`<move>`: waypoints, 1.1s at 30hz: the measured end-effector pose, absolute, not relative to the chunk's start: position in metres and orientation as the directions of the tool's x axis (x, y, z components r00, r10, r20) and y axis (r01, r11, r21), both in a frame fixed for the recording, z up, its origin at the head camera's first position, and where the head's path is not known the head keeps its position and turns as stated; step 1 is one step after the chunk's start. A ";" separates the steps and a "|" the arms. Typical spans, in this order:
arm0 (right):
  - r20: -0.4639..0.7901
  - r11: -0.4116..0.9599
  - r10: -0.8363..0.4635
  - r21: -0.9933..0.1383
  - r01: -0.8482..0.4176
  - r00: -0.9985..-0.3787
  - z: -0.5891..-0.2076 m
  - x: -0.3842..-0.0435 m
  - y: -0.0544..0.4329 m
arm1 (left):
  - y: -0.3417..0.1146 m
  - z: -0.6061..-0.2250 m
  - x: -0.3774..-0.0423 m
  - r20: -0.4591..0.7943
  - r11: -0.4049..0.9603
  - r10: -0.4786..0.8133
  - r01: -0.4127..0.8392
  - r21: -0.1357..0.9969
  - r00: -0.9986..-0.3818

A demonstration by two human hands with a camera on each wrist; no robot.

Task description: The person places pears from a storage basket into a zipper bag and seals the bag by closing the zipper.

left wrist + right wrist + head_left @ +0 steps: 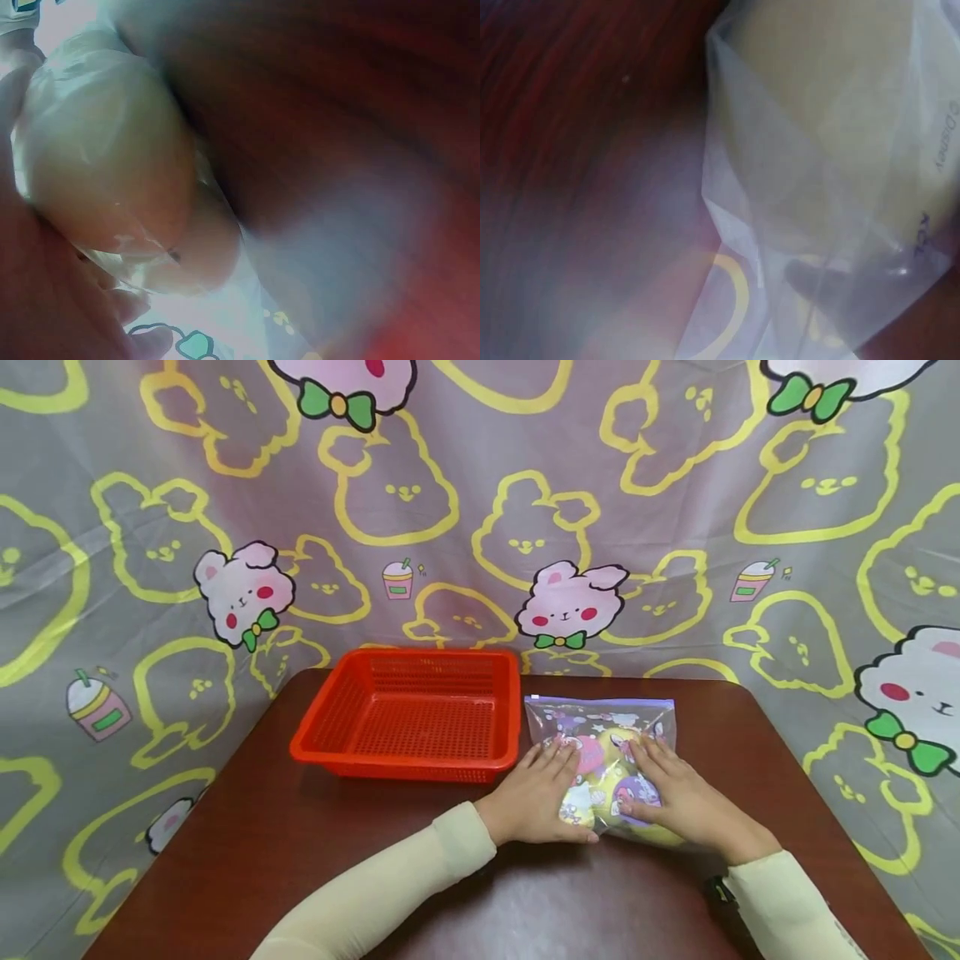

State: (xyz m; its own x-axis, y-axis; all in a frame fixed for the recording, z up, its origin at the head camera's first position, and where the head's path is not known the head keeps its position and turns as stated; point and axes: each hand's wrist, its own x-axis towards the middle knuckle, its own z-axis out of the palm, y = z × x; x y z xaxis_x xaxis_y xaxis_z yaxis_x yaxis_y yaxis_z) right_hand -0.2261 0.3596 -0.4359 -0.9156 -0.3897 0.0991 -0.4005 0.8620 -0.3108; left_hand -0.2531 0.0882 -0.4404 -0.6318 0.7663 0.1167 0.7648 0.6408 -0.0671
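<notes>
A clear zip bag (606, 777) with a purple top strip and printed cartoon figures lies on the table, its zip edge toward the back. Several rounded yellow things fill it; their exact kind is unclear through the plastic. My left hand (536, 792) rests along the bag's left side, fingers extended over it. On the right side lies my right hand (686, 793), its fingers spread flat on the plastic. In the left wrist view, a large pale yellow thing (112, 150) bulges inside the film. The right wrist view shows the bag (817, 150) close up, with small printed lettering.
A red plastic basket (420, 768) with perforated walls stands left of the bag, toward the back. The brown table (330, 852) meets a patterned cloth (450, 560) hung behind and around it. A small dark object (720, 890) lies by the right sleeve.
</notes>
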 end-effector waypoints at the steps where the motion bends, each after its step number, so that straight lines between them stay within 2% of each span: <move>1: 0.104 0.860 -0.392 -0.312 -0.404 -0.914 -0.436 -0.225 0.359 | 0.087 -0.441 -0.251 0.121 0.644 0.764 0.762 -0.068 -0.634; 7: 0.115 0.843 -0.382 -0.363 -0.397 -0.917 -0.434 -0.217 0.359 | 0.077 -0.440 -0.240 0.089 0.644 0.765 0.763 -0.058 -0.638; 11: 0.105 0.828 -0.367 -0.417 -0.376 -0.924 -0.428 -0.214 0.364 | 0.065 -0.429 -0.230 0.062 0.611 0.791 0.790 -0.042 -0.609; 16: 0.099 0.820 -0.365 -0.437 -0.370 -0.926 -0.421 -0.212 0.370 | 0.046 -0.409 -0.216 0.112 0.552 0.830 0.834 -0.012 -0.547; 19: 0.089 0.818 -0.361 -0.448 -0.361 -0.928 -0.418 -0.211 0.370 | 0.026 -0.399 -0.209 0.160 0.543 0.826 0.839 0.031 -0.541; 26: 0.086 0.825 -0.367 -0.430 -0.366 -0.926 -0.403 -0.221 0.366 | -0.030 -0.367 -0.220 0.270 0.625 0.731 0.774 0.106 -0.627; 33: 0.079 0.846 -0.361 -0.391 -0.362 -0.929 -0.385 -0.237 0.370 | -0.078 -0.354 -0.246 0.213 0.752 0.607 0.640 0.155 -0.765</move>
State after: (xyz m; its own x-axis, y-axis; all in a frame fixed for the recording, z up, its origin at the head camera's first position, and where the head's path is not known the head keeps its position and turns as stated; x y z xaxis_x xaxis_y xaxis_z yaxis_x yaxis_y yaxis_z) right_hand -0.2374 0.3705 -0.3847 -0.9292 -0.3609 0.0793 -0.3620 0.8462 -0.3911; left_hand -0.2461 -0.0780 -0.3540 -0.7652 0.6074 0.2134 0.6404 0.7523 0.1548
